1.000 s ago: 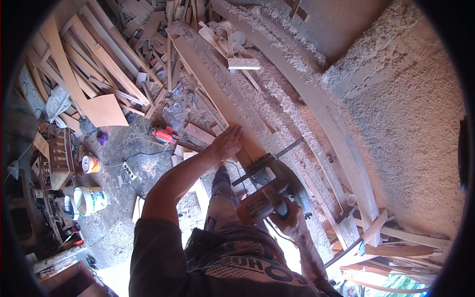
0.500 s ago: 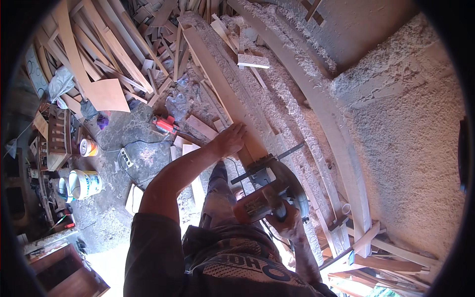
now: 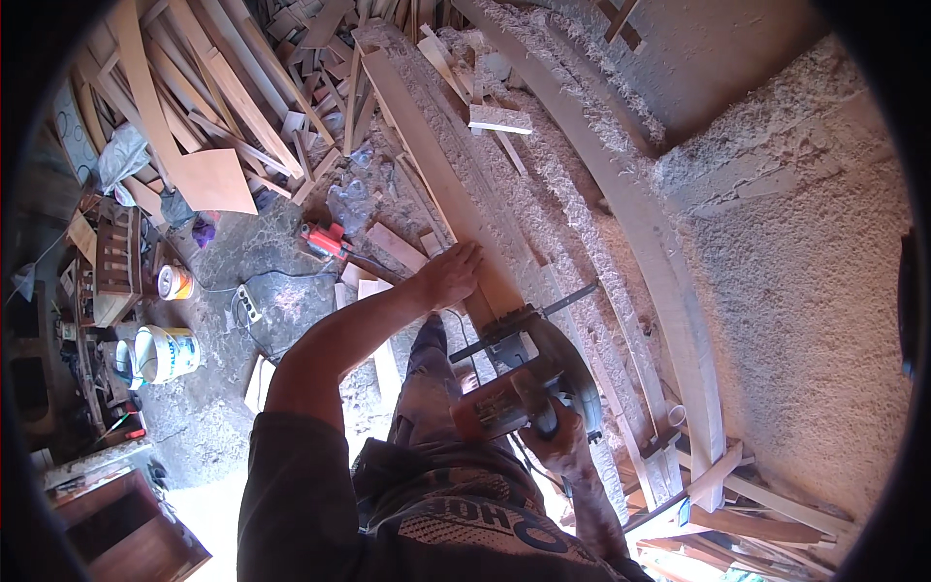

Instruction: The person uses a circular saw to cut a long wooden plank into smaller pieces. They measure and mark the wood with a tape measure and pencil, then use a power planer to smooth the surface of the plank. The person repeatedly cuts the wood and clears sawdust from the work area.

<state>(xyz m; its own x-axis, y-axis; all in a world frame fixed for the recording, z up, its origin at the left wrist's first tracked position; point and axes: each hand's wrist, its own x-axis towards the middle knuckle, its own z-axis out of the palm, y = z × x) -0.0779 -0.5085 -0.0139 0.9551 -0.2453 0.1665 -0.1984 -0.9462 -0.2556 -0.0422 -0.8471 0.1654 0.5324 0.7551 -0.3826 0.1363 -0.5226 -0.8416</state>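
Saw (image 3: 504, 398) at the near end of the plank (image 3: 422, 145)

From where I stand, the plank runs away from the person, along the left side of the counter (image 3: 509, 231). The left hand (image 3: 454, 274) lies on it, just beyond the saw; the right hand (image 3: 558, 441) is at the saw's handle. To the right curves a beam (image 3: 669, 267), then comes the wall (image 3: 795, 204). Between plank and beam, farther out, sits an offcut (image 3: 500, 119). Left of the plank, on the floor (image 3: 208, 417), lie a power tool (image 3: 325, 240) and, nearer, a power strip (image 3: 249, 304); buckets (image 3: 167, 355) stand farther left. Beyond them is the wood pile (image 3: 208, 87).
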